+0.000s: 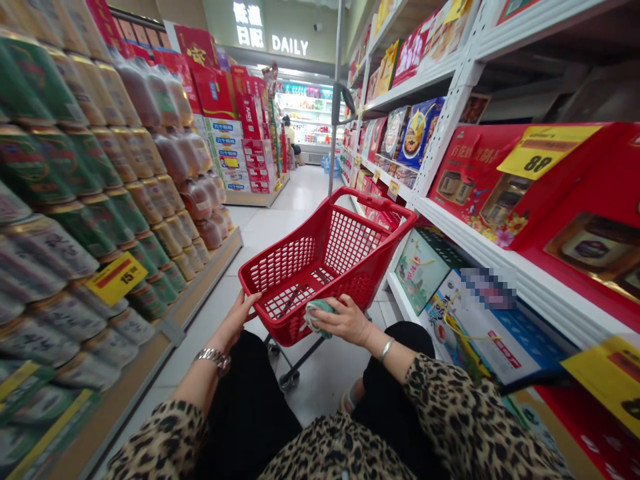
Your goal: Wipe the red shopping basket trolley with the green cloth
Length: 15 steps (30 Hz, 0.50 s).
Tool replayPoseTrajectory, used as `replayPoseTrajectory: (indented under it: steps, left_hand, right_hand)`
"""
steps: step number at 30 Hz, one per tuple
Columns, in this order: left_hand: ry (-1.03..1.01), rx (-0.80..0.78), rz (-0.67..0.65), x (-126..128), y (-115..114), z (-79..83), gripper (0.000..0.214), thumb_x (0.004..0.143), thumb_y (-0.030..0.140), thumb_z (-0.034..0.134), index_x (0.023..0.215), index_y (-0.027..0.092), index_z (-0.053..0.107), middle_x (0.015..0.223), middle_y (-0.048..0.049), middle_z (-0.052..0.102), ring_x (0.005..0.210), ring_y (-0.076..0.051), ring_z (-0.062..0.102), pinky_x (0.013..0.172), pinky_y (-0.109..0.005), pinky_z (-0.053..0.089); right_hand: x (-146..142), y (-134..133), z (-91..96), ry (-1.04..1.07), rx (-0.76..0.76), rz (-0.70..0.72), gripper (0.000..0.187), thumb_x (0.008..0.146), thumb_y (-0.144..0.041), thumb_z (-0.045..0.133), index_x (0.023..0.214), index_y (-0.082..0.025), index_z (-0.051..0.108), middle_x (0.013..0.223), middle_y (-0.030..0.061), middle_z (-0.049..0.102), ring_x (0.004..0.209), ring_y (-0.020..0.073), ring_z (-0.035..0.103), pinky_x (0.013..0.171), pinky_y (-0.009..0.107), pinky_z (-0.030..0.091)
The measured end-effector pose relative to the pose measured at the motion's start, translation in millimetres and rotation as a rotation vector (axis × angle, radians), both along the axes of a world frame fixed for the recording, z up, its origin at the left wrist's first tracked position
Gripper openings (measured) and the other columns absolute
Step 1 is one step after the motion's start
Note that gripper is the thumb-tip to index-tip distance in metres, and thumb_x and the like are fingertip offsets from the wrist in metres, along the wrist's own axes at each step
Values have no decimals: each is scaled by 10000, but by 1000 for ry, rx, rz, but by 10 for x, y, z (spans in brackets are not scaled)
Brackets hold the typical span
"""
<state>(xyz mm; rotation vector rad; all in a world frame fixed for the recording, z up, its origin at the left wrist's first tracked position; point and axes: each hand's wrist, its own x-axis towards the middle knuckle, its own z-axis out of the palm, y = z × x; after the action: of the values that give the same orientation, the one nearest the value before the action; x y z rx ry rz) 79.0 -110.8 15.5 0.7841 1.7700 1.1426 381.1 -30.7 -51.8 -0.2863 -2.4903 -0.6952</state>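
Supermarket aisle (295, 200) between packed shelves (500, 263): left hand (234, 321), fingers apart, on a red cart's rim (280, 257); right hand (341, 320), fingers clamping a green cloth (317, 315).

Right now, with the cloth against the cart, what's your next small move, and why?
I'd probably wipe the greyish-green cloth along the wall of the red cart basket. The right hand already presses the cloth there. The left hand seems well placed on the rim to steady the wheeled cart during the stroke.
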Motion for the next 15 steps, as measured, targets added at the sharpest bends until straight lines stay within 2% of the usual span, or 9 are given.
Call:
replayPoseTrajectory:
  steps: [2, 4, 8, 11, 15]
  left_hand:
    - [4, -36, 7, -11, -6, 8, 679, 880, 565, 541, 1524, 376, 439, 1555, -116, 562, 1199, -351, 683, 1197, -736, 272]
    - [4, -50, 0, -30, -2, 12, 690, 873, 587, 531, 1526, 385, 438, 1561, -107, 560, 1240, -371, 664, 1218, -748, 201]
    - [7, -38, -19, -74, 16, 23, 783, 807, 640, 580, 1532, 379, 440, 1540, -118, 579, 1264, -398, 647, 1217, -731, 216]
    - [12, -33, -21, -99, 23, 29, 800, 782, 672, 587, 1519, 388, 457, 1541, -118, 577, 1260, -399, 649, 1215, -727, 221]
    - [15, -29, -9, -145, 35, 0, 807, 760, 682, 599, 1501, 385, 483, 1529, -115, 587, 1245, -404, 656, 1203, -730, 243]
  right_hand:
    - [100, 107, -5, -9, -1, -26, 346, 1058, -215, 572, 1310, -426, 683, 1456, -70, 679, 1295, 209, 531, 1000, 407, 356]
    - [244, 216, -5, -8, -27, -76, 345, 1042, -201, 591, 1299, -406, 696, 1422, -50, 705, 1269, 222, 539, 993, 412, 353]
    - [573, 417, 60, 4, -111, -283, 354, 1028, -170, 585, 1268, -385, 729, 1384, -34, 731, 1238, 248, 540, 949, 410, 356]
    - [796, 531, 162, -1, -226, -505, 393, 997, -115, 572, 1244, -361, 753, 1404, -6, 720, 1223, 267, 531, 913, 409, 359]
    - [946, 571, 319, 125, -309, -759, 417, 959, -74, 560, 1222, -319, 770, 1422, 45, 705, 1164, 284, 527, 912, 419, 366]
